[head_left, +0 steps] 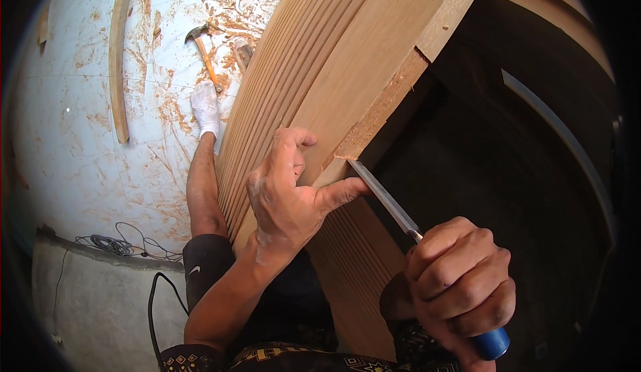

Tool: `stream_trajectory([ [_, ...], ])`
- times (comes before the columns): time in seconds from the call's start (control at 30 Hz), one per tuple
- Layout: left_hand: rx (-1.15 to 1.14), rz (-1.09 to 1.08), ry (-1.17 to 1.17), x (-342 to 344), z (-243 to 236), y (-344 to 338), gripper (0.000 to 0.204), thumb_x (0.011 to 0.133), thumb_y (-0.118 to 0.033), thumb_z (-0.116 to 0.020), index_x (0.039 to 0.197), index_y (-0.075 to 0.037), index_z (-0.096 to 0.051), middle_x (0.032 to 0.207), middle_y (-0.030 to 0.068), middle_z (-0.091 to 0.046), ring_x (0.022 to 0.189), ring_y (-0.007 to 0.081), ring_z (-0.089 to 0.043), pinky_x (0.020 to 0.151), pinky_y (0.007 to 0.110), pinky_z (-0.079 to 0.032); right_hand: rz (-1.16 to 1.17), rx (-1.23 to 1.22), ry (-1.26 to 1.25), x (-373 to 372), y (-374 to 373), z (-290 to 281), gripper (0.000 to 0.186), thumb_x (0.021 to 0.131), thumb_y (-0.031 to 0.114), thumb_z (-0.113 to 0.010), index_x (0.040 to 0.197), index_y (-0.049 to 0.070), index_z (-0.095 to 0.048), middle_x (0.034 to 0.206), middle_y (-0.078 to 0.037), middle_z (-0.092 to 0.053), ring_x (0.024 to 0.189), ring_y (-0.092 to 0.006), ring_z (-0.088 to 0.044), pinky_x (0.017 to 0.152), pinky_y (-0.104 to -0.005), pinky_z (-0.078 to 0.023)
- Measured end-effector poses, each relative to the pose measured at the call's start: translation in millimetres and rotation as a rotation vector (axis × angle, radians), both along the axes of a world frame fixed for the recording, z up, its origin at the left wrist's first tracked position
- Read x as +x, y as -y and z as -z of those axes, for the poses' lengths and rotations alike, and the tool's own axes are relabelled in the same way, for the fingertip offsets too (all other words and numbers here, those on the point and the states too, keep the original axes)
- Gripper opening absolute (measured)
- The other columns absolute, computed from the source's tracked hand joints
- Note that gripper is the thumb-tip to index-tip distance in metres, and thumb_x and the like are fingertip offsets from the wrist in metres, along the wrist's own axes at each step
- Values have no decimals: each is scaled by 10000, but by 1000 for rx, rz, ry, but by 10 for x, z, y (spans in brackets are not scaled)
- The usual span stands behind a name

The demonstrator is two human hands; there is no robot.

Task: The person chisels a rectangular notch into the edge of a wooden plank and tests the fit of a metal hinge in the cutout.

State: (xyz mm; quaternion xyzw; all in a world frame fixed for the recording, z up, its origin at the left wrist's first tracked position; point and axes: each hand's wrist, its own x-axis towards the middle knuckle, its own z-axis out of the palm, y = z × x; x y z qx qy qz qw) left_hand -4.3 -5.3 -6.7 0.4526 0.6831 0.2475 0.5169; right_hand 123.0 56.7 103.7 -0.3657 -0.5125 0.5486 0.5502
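A long wooden board [344, 65] with many lengthwise grooves runs diagonally up and away from me. A rough, recessed notch [374, 115] is cut along its right edge. My right hand [461, 278] grips the blue handle of a chisel [382, 195], whose tip rests at the near end of the notch. My left hand [280, 195] is on the board, its index finger bent and raised, fingers apart, with the thumb against the board's edge beside the blade.
A hammer [208, 60], loose timber strip [119, 65] and wood shavings lie on the white floor. My socked foot [205, 105] is beside the board. Coiled cables [113, 244] lie near a concrete ledge [100, 292]. A dark space lies right of the board.
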Motion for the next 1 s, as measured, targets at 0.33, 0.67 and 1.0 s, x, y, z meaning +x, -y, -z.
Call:
stream_trajectory([
  [0.33, -90, -59, 23, 22, -55, 2, 883, 481, -560, -1036, 1056, -62, -587, 696, -69, -318, 615, 76, -293, 527, 278, -253, -139, 145, 23, -63, 182, 125, 323, 878, 66, -730, 659, 103, -496, 490, -10, -490, 349, -102, -421, 329, -260, -337],
  [0.67, 23, -56, 80, -5, -49, -28, 613, 714, -382, -977, 1048, -46, -588, 674, -32, -354, 584, 100, -346, 519, 280, -331, 281, 210, 184, 438, 258, -113, 427, 871, 382, -763, 762, 146, -425, 596, 24, -448, 463, -104, -347, 462, -280, -317],
  [1.0, 70, -395, 187, -237, 126, -274, 131, 1050, -162, -666, 1021, -39, -630, 752, -76, -448, 623, 8, -342, 539, 209, -249, 496, -1005, 836, 1800, 1366, 2498, 234, 938, 223, -758, 1056, 35, -682, 817, -27, -654, 685, -119, -567, 619, -316, -455],
])
